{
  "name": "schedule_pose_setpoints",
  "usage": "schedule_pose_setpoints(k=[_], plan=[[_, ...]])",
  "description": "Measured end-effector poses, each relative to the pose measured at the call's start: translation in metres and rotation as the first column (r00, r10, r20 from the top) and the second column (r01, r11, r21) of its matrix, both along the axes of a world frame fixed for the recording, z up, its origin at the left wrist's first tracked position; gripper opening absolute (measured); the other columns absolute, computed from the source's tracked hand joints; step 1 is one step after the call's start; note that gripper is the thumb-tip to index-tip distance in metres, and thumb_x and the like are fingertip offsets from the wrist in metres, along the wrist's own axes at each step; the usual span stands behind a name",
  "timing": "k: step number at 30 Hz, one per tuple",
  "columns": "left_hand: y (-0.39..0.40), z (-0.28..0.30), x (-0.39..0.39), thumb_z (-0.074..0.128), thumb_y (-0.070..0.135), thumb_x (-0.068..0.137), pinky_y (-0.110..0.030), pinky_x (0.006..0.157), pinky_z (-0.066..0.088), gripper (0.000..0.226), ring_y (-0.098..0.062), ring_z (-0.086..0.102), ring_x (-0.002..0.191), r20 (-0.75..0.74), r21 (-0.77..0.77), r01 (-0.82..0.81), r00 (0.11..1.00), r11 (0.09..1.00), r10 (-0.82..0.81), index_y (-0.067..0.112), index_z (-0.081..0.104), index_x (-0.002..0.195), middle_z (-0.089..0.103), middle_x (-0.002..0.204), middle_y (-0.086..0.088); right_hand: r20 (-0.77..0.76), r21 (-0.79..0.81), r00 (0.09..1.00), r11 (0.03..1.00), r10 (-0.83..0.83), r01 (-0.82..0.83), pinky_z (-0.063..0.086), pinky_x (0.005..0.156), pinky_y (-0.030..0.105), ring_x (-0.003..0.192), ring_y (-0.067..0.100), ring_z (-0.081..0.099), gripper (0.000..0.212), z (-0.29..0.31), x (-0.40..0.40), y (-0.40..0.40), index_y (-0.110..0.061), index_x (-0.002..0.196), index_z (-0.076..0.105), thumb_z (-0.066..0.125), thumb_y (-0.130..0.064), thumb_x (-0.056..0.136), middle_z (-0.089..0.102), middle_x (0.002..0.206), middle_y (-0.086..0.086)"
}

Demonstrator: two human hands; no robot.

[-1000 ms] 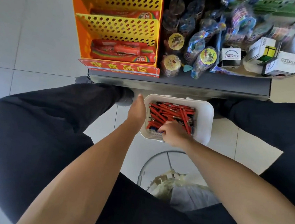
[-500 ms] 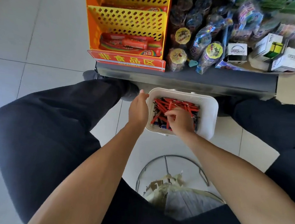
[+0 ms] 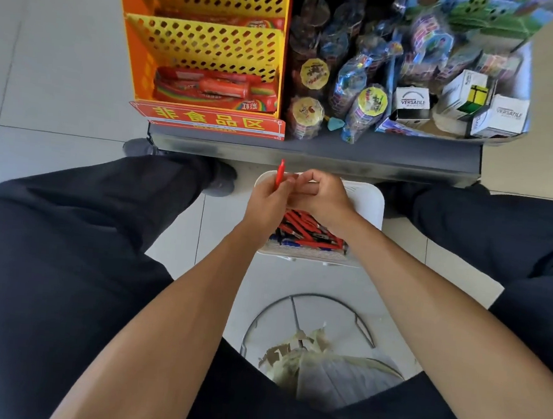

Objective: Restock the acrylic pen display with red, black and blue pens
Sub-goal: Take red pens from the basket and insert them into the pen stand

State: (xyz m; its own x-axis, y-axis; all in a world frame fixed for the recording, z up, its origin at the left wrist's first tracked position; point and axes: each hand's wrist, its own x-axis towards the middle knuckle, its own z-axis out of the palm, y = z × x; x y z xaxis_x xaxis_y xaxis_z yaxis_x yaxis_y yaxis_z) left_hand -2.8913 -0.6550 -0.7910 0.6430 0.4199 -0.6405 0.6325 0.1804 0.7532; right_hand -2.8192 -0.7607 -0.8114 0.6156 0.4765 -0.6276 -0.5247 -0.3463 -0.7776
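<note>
Both hands have lifted out of the white tub (image 3: pixel 374 201) since the earlier frame, when the left one steadied its rim and the right one dug among the pens; they now meet above the tub's far edge. One red pen (image 3: pixel 280 173) has come up with them and stands nearly upright, its upper end clear above the left hand (image 3: pixel 268 205), whose fingers are curled around its lower part. The right hand (image 3: pixel 324 198) is curled too, its fingertips touching the left hand's fingers just beside the pen; whether it pinches the pen itself cannot be told. Below the hands, the heap of pens (image 3: pixel 309 234), mostly red with some black and blue, lies in the tub on the floor between the person's dark-trousered legs. Just beyond the tub stands a low shelf (image 3: pixel 307 150) carrying an orange and yellow perforated rack (image 3: pixel 203 41) with red packets, bagged toys and small white boxes. Nearer the person sits a wire bin (image 3: pixel 310 346) holding crumpled paper.
</note>
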Motion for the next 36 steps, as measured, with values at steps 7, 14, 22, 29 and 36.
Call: schedule_pose_setpoints(k=[7,14,22,29,36], plan=[[0.014,-0.011,-0.010,0.042,0.024,0.104,-0.026,0.064,0.049,0.027,-0.013,0.063,0.078,-0.150,0.122,-0.214,0.961,0.969,0.231,0.011,0.065,0.108,0.066,0.087,0.000,0.092,-0.568,0.854,0.731,0.513,-0.378,0.054,0.085,0.031,0.089,0.015,0.070,0.033,-0.044,-0.015,-0.032,-0.026,0.077,0.066,0.075,0.006,0.079,0.069,0.083,-0.008],[0.019,-0.017,-0.014,0.053,0.049,0.099,-0.045,0.075,0.061,0.049,-0.032,0.074,0.083,-0.191,0.075,-0.273,0.940,0.959,0.282,0.002,0.068,0.094,0.074,0.090,-0.019,-0.049,-0.725,0.702,0.458,0.711,-0.515,0.051,0.088,0.035,0.110,0.033,0.062,0.035,-0.067,-0.033,-0.047,-0.009,0.120,0.067,0.050,0.004,0.092,0.064,0.124,0.014],[0.020,-0.019,-0.016,0.050,0.049,0.100,-0.035,0.071,0.054,0.041,-0.022,0.063,0.072,-0.241,0.006,-0.268,0.935,0.963,0.261,0.015,0.064,0.083,0.066,0.080,-0.009,-0.305,-0.627,0.560,0.281,0.770,-0.727,0.044,0.103,0.037,0.130,0.033,0.051,0.051,-0.071,-0.021,-0.045,-0.019,0.149,0.043,0.040,-0.002,0.100,0.048,0.147,0.014],[0.020,-0.020,-0.018,0.054,0.044,0.099,-0.028,0.060,0.044,0.034,-0.014,0.050,0.058,-0.248,-0.054,-0.265,0.938,0.963,0.244,0.018,0.060,0.078,0.057,0.066,0.000,-0.360,-0.643,0.406,0.092,0.840,-0.760,0.035,0.111,0.041,0.139,0.034,0.038,0.048,-0.069,-0.011,-0.047,-0.025,0.145,0.051,0.036,-0.009,0.102,0.040,0.151,0.010],[0.017,-0.009,-0.017,0.055,0.036,0.100,-0.022,0.052,0.039,0.032,-0.007,0.045,0.048,-0.227,-0.119,-0.266,0.945,0.957,0.234,0.017,0.056,0.074,0.051,0.053,0.007,-0.139,-0.658,0.583,0.365,0.801,-0.658,0.047,0.080,0.032,0.102,0.025,0.064,0.017,-0.058,-0.006,-0.052,-0.021,0.114,0.068,0.064,-0.020,0.098,0.068,0.114,0.003]])
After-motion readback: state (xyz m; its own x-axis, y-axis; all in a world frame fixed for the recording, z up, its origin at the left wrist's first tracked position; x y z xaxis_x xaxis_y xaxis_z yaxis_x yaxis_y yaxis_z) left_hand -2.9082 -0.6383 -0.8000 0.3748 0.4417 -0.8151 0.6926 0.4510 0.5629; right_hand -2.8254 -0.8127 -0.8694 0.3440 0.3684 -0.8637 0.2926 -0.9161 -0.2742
